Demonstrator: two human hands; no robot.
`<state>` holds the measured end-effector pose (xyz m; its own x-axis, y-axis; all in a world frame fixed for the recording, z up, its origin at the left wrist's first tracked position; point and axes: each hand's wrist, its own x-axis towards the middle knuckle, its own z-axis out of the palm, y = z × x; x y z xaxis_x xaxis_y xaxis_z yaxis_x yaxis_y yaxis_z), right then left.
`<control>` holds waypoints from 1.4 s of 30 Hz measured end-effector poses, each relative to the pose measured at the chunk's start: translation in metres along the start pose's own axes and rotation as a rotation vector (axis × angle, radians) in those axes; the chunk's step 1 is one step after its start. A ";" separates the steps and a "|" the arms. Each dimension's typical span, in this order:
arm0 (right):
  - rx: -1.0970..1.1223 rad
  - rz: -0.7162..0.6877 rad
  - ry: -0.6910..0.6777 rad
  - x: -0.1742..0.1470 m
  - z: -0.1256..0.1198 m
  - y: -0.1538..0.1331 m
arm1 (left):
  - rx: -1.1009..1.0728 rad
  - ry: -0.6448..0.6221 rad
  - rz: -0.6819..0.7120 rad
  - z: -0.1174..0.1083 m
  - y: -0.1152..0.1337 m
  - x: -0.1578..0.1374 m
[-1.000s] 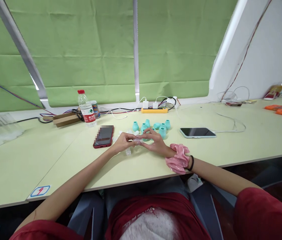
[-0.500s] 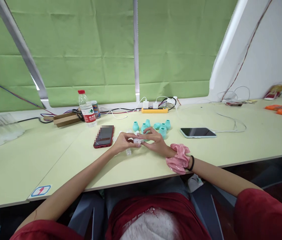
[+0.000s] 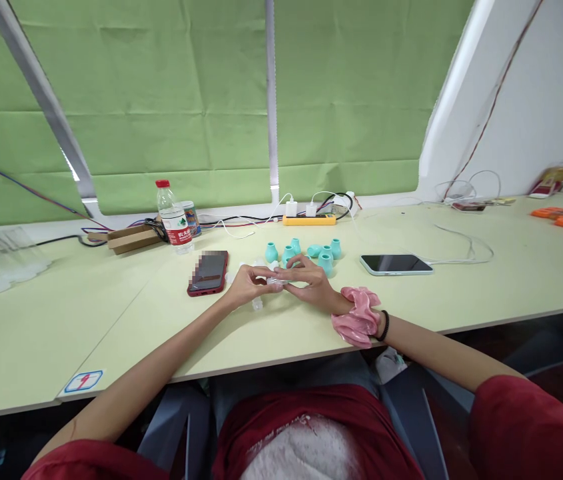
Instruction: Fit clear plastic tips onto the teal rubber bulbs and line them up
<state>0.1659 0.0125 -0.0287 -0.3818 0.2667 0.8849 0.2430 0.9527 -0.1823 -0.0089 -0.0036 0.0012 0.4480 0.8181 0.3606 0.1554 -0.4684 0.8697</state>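
- Your left hand point(image 3: 246, 285) pinches one end of a clear piece point(image 3: 274, 281) between thumb and fingers, presumably to steady it.
- Your right hand point(image 3: 308, 288) pinches the other end; exact fingertip contact is too small to tell.
- The clear piece is held on your side of the strip point(image 3: 306, 221), apparently centred for both hands.
- Teal pots point(image 3: 325, 265): grouped, mostly upright, on your side of the strip, likely for easy reach.
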 end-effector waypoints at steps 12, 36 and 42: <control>-0.066 0.049 0.067 0.007 -0.006 0.001 | 0.313 0.067 0.122 0.003 0.011 0.007; 0.493 0.593 0.026 0.017 -0.020 0.005 | 0.530 0.310 0.146 0.000 0.017 -0.001; 0.517 0.580 -0.073 0.015 -0.021 0.003 | 0.435 0.250 0.105 0.000 0.013 0.000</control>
<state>0.1791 0.0162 -0.0067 -0.3827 0.7348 0.5600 -0.0182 0.6001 -0.7998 -0.0068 -0.0096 0.0127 0.2649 0.7893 0.5540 0.4966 -0.6041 0.6232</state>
